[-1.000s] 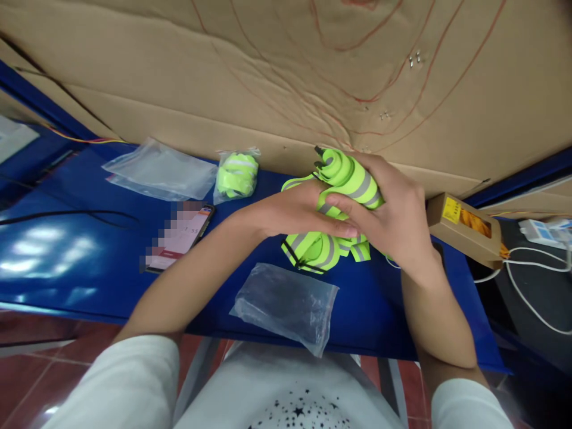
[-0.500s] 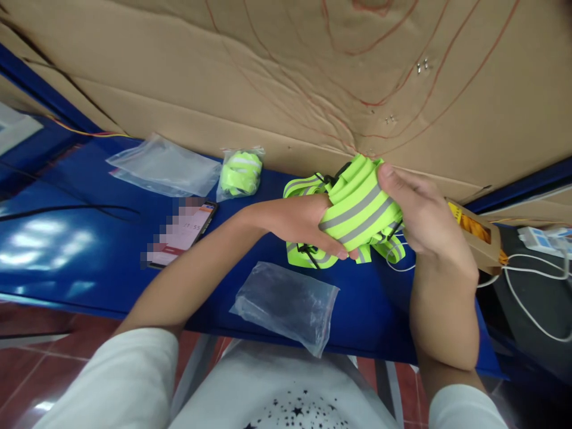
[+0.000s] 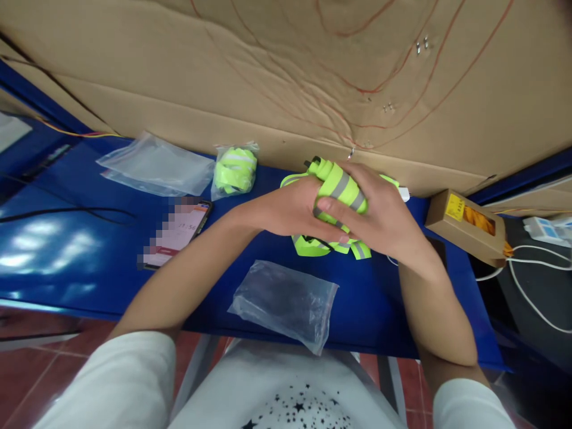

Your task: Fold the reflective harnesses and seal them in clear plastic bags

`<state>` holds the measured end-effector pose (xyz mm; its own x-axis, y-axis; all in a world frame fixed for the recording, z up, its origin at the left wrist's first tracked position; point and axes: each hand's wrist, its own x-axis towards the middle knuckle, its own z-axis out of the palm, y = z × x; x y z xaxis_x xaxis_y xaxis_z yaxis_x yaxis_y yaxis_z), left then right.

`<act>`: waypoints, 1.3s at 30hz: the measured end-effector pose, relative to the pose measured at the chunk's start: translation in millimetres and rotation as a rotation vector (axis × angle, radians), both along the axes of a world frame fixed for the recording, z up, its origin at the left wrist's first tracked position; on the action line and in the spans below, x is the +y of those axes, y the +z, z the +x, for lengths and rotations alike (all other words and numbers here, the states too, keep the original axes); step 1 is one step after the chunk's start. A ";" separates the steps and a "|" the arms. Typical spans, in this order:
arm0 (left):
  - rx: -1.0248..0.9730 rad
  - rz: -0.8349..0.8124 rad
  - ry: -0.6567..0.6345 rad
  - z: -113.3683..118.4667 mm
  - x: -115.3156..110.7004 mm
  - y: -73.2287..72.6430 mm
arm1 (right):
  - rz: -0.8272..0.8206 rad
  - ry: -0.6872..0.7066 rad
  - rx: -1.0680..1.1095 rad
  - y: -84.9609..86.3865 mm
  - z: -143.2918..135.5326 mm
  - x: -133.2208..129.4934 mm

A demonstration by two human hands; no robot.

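Note:
A rolled bundle of neon yellow reflective strap with grey stripes is between my hands above the blue table. My left hand grips it from the left, fingers underneath. Wrapped over its right side, my right hand has its thumb across the front. More of the yellow strap, with black buckles, lies below and behind the hands. Nearer to me lies a flat clear zip bag. Another clear bag, holding a yellow strap roll, is at the back left.
Flat clear bags lie at the back left, with a phone in front of them. At the right are a brown box with orange contents and white cables. Cardboard stands behind the blue table.
My right hand has moved left and closed further around the bundle, which now looks more compact. The brown box at the right is more exposed.

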<state>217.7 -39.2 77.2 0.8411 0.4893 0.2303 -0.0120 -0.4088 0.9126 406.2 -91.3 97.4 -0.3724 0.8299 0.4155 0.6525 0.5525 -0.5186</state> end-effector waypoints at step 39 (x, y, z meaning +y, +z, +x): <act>0.022 0.003 -0.030 -3.3 -2.6 -0.6 | -0.040 -0.057 -0.101 11.6 6.8 -9.4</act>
